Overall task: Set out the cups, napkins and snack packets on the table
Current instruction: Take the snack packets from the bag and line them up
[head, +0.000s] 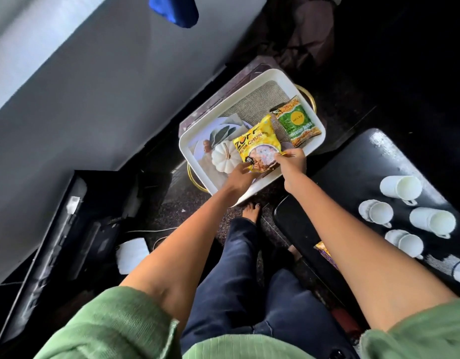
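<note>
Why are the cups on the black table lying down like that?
The white cups on the black table look tipped onto their sides, mouths facing the camera, handles against the tabletop. That is odd for cups set out. Otherwise nothing looks spilled or broken; both hands, left hand and right hand, hold the yellow snack packet over the white tray.

Head cam looks steeply down, close over tray [252, 81] & arms.

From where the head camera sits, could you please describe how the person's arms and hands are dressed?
Both forearms are bare, and the left hand and right hand wear no gloves. No rings, watch or bracelets are visible. Loose light green sleeves of a ribbed, textured fabric are pushed up near the elbows on both arms.
</note>
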A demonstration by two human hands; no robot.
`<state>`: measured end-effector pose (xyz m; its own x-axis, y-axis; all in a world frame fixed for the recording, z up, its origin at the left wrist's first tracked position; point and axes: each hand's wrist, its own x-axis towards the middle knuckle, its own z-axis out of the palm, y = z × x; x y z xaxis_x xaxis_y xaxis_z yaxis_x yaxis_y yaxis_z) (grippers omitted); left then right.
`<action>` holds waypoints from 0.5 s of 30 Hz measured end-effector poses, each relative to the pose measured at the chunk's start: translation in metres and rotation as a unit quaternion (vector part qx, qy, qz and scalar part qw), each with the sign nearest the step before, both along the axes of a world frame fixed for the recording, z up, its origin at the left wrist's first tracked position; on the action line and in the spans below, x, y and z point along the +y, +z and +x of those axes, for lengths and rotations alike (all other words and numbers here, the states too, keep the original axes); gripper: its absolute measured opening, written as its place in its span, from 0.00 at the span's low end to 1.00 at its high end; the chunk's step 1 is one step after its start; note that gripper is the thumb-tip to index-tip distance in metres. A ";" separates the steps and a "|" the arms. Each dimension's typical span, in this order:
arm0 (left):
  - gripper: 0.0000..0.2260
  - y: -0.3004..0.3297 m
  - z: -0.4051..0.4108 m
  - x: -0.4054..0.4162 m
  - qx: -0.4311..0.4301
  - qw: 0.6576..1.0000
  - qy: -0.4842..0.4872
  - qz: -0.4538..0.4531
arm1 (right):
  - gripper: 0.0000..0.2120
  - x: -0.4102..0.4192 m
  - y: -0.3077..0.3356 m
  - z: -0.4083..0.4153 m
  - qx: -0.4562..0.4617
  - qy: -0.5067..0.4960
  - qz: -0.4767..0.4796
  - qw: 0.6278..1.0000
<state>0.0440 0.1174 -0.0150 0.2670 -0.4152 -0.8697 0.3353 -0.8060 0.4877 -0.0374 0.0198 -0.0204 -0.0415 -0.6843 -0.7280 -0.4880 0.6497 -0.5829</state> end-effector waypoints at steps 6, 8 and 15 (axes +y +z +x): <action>0.20 0.023 -0.008 0.006 0.022 0.989 0.146 -0.008 | 0.07 0.008 0.029 0.000 -0.069 -0.010 0.005 0.998; 0.19 0.030 -0.009 0.008 0.033 0.982 0.185 -0.014 | 0.06 0.011 0.042 -0.006 -0.116 -0.038 0.016 0.992; 0.21 0.064 -0.018 0.003 0.210 0.936 0.249 -0.137 | 0.06 0.022 0.080 -0.054 -0.242 -0.066 0.084 0.964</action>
<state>0.0259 0.1203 0.0490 0.1452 -0.5531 -0.8204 0.8443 -0.3630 0.3941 -0.0911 0.0418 0.0599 0.2519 -0.5667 -0.7845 -0.0913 0.7930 -0.6023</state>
